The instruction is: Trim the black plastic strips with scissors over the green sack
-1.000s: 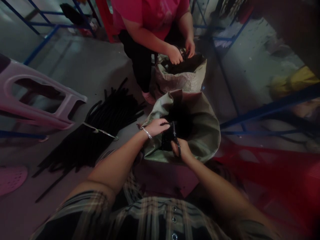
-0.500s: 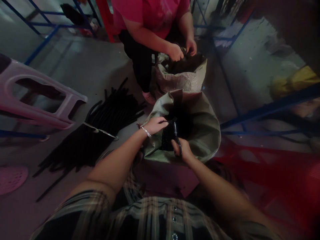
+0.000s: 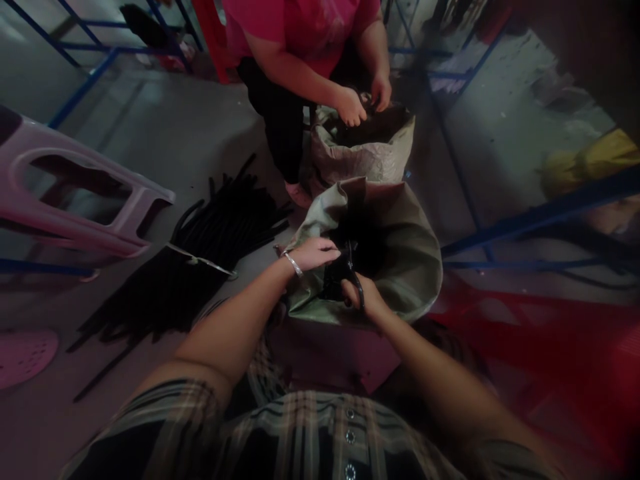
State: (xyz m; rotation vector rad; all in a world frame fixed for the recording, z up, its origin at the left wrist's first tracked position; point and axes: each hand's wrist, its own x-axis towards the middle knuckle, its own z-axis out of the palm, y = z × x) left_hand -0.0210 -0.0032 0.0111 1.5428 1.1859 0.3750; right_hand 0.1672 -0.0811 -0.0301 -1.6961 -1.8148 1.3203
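Observation:
My right hand (image 3: pixel 371 297) grips black-handled scissors (image 3: pixel 360 292), the blades pointing away from me over the open mouth of a pale woven sack (image 3: pixel 415 267). Across from it, my left hand (image 3: pixel 315 254), with a silver bangle at the wrist, is closed at the fingertips on a small black piece (image 3: pixel 345 253) beside the blades. Its exact shape is lost against the dark inside of the sack. More black material (image 3: pixel 337 277) shows in the sack below my hands.
On the floor to the left lies a tied bundle of black strips (image 3: pixel 200 247), near a pale plastic stool (image 3: pixel 90 153). Opposite me a person in a pink top (image 3: pixel 310 40) works with both hands above another sack (image 3: pixel 365 160). Blue metal frames (image 3: pixel 540 217) stand on both sides.
My left hand has shifted slightly toward me and to the right. The scissors' blades have tilted and now look shorter; the black piece sits lower.

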